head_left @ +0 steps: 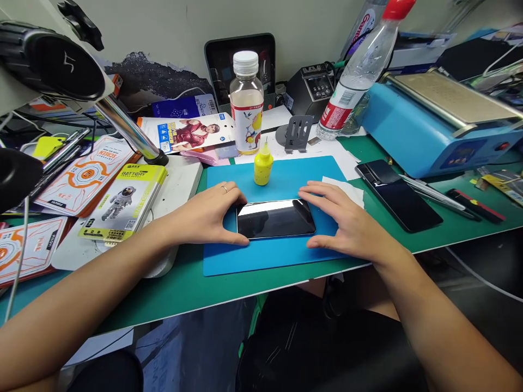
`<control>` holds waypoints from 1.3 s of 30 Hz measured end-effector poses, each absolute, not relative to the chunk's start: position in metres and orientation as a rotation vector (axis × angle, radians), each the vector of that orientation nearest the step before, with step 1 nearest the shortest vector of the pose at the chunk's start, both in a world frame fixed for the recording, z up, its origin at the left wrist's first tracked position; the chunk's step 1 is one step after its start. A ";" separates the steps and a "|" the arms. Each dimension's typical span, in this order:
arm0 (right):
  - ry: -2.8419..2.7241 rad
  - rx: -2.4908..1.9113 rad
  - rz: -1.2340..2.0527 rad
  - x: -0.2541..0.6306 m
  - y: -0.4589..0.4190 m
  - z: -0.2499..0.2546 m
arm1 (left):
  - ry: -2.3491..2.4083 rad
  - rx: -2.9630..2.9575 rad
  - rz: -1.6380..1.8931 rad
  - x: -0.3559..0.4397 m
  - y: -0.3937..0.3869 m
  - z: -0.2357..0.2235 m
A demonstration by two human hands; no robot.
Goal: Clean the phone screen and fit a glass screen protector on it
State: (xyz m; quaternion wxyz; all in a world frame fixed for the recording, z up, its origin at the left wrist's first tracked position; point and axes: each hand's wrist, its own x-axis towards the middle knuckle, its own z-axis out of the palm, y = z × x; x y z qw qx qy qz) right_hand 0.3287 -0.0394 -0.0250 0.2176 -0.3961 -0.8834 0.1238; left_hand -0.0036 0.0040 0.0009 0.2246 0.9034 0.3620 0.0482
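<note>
A black smartphone point(275, 219) with a glossy, reflective screen lies face up on a blue mat point(232, 260). My left hand point(210, 213) spans the phone's left end, thumb at the near edge and fingers at the far edge, gripping it. At the right end, my right hand point(347, 220) has its fingers and thumb spread apart around the corner, holding nothing. Just beyond the phone stands a small yellow bottle point(263, 167) with a needle tip. Beside my right hand is a piece of white paper point(347, 190).
Another dark phone point(402, 196) and tweezers point(443, 198) lie to the right, before a blue heating plate point(425, 130). Drink bottles point(247, 109) stand behind. Battery boxes point(125, 201) and a microscope stand's metal post point(131, 128) occupy the left. The green table's front edge point(261, 291) is close.
</note>
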 end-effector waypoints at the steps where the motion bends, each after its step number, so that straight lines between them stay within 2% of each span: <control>1: -2.439 -1.104 0.339 0.329 -0.039 -0.025 | 1.003 2.501 0.138 -0.003 0.004 0.001; 13: -2.440 -1.148 0.235 0.328 -0.035 -0.028 | 0.997 2.569 0.133 -0.001 0.002 0.003; 18: -2.359 -1.073 0.028 0.306 -0.057 -0.019 | 0.996 2.567 0.159 -0.003 0.003 0.001; 26: -2.344 -1.064 0.283 0.229 -0.118 -0.022 | 0.967 2.565 0.209 -0.004 0.003 -0.001; 39: -2.354 -1.264 0.141 0.216 -0.113 -0.029 | 0.959 2.549 0.209 -0.004 0.003 -0.002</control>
